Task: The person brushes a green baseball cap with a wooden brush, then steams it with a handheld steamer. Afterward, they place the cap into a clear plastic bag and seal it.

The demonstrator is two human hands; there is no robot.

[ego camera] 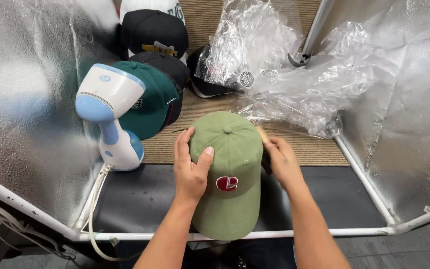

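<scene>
An olive cap (231, 174) with a red and white emblem on its front lies in the middle of the work surface, crown away from the person and brim toward them, overhanging the white frame rail (324, 232) at the near edge. It rests partly on a black mat (140, 194) and partly on a tan ribbed mat (304, 144) beyond.

The left hand (191, 167) lies on the left side of the crown, fingers spread and curved over the cloth, thumb set on the front panel just above the emblem. It presses on the cap rather than closing around it.

The right hand (282, 164) is against the right side of the crown, fingers curled together around a small wooden-handled tool (263, 135), perhaps a brush; only the pale end of the handle shows clearly, and dark bristles seem to sit beneath the fingers against the cap.

To the left, just beside the cap, a white and blue handheld steamer (110, 117) stands upright on the mat's edge, its white cord (94, 209) trailing down over the rail. Behind it sits a stack of caps: a green cap (153, 104) leaning on the steamer, black caps (155, 32) further back. Crumpled clear plastic bags (284, 74) lie behind and to the right, one covering another dark cap (207, 82). Silvery reflective panels (26, 109) wall in both sides.
</scene>
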